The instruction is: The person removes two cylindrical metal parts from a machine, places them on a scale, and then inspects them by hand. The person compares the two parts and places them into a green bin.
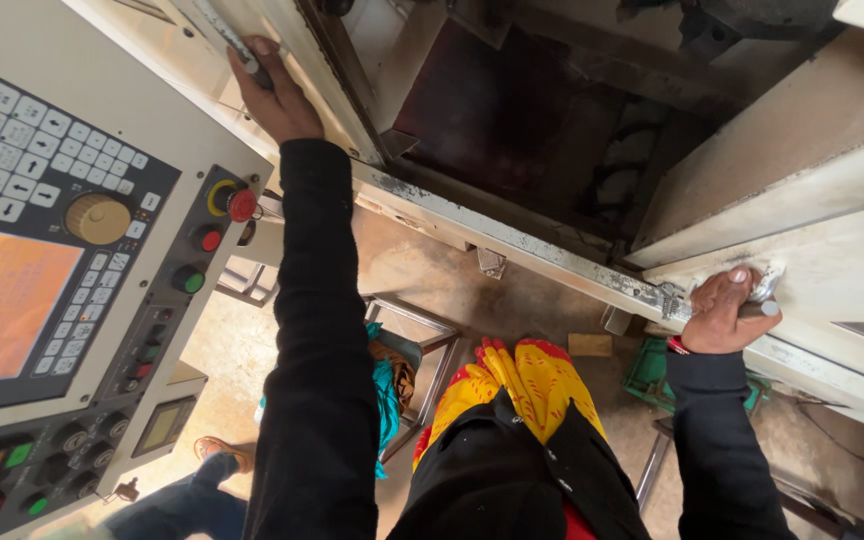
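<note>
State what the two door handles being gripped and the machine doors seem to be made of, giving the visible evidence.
Left handle and right handle: probably bare metal, silvery with a dull sheen. Machine doors: likely painted sheet metal, cream paint, chipped and grimy along the lower edge, with darker metal seemingly showing through.
</note>
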